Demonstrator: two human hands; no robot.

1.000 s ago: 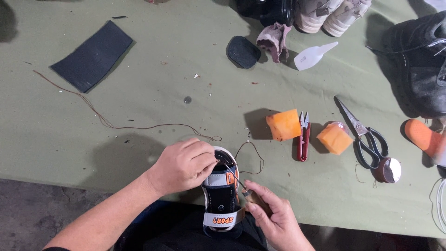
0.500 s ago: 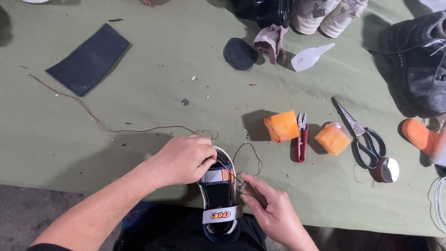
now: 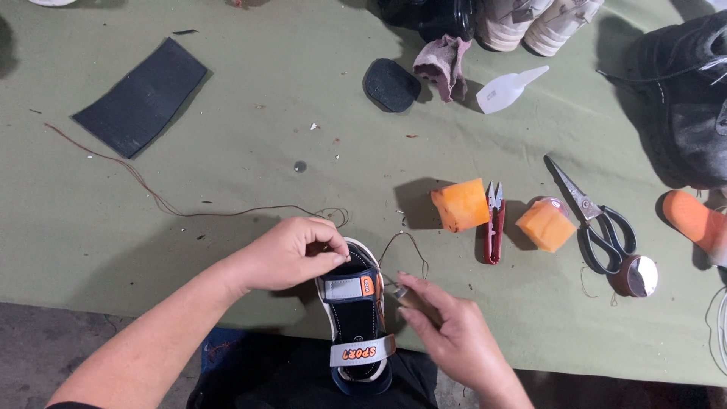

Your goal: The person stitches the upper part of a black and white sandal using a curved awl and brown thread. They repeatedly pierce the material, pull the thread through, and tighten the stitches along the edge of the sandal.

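A small navy sandal (image 3: 356, 318) with grey and orange straps lies at the near edge of the green table (image 3: 250, 167), partly over my lap. My left hand (image 3: 291, 252) grips its toe end, fingers curled over the white sole rim. My right hand (image 3: 447, 333) sits at the sandal's right side, pinching a small metal tool (image 3: 400, 291) against the sole. A thin brown thread (image 3: 189, 210) runs from the sandal leftward across the table, with a loop (image 3: 405, 241) just right of the shoe.
Two orange blocks (image 3: 460, 204) (image 3: 545, 225), red thread snips (image 3: 494, 223), black scissors (image 3: 598, 220) and a round tin (image 3: 634, 276) lie right. A black rubber sheet (image 3: 140, 97), dark patch (image 3: 390, 85), glue bottle (image 3: 507, 89) and shoes (image 3: 681, 98) sit farther back.
My right hand has shifted up along the sandal's side toward the toe. The left hand keeps its grip on the toe. The view has drifted slightly.
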